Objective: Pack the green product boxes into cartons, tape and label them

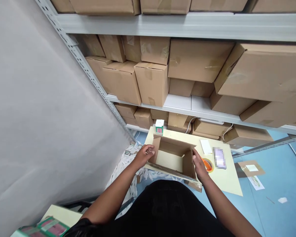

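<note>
An open cardboard box (172,154) is between my hands over the pale yellow table. Its top faces me, and a pale surface like the tabletop shows inside its walls. My left hand (144,155) grips the box's left end, thumb and fingers closed at the edge. At the opposite end my right hand (199,164) holds the right wall, with some fingers hidden behind it. An orange tape roll (208,165) lies just beyond my right hand. A small green and white box (159,126) stands behind the cardboard box's left corner.
The table (228,179) also carries a white card (206,146) and a blurred purple item (219,158). Behind it, a metal rack (187,26) holds many cartons. Paper scraps (123,177) litter the floor at left. Green and pink packages (53,227) lie at lower left.
</note>
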Motion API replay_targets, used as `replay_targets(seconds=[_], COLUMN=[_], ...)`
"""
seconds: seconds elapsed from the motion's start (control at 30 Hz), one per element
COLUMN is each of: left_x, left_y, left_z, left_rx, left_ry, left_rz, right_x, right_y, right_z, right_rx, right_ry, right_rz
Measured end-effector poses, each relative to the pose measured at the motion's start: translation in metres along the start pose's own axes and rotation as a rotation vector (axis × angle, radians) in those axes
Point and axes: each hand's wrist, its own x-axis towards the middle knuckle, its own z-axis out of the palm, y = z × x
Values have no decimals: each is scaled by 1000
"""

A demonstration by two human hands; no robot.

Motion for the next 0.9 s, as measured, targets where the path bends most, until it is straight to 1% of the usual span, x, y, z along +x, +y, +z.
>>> replay_targets(seconds=[0.07,0.1,0.17,0.2,0.27,0.33,0.37,0.4,0.43,0.53,0.57,0.6,0.63,0.7,0.77,0.83,0.9], left_x=[6,8,9,8,2,-8,-12,-16,-18,-17,-14,-10,-5,4,13,22,27], left_y=[-2,-3,-4,-5,-6,-9,-11,-13,-15,-18,-17,-16,-15,-11,-6,-2,0], left_z=[5,5,0,-6,-21,-32,-33,-31,-25,4,13,21,26,28,21,12,4], left_rx=[111,151,167,134,34,-3,16,56,103,210,227,236,238,246,278,322,368], left_ry=[-39,-43,-70,-108,-247,-389,-414,-396,-337,-38,41,91,106,64,-22,-103,-152], left_rz=[63,85,129,156,221,284,304,312,309,225,183,143,109,88,128,181,205], right_x=[-1,0,5,8,16,21,22,22,21,12,7,2,-2,-10,-15,-17,-17], right_y=[2,2,4,4,7,9,10,12,12,14,14,14,14,13,12,11,11], right_z=[8,12,19,20,18,13,11,9,7,2,0,-2,-4,-5,-2,4,9], right_rx=[-24,-59,-150,-198,-265,-279,-267,-239,-193,9,70,103,100,20,-55,-48,-35], right_ry=[-3,17,98,150,226,250,254,252,243,164,130,95,69,48,56,81,103], right_rz=[80,107,98,79,44,38,47,61,75,95,90,84,82,92,106,103,83])
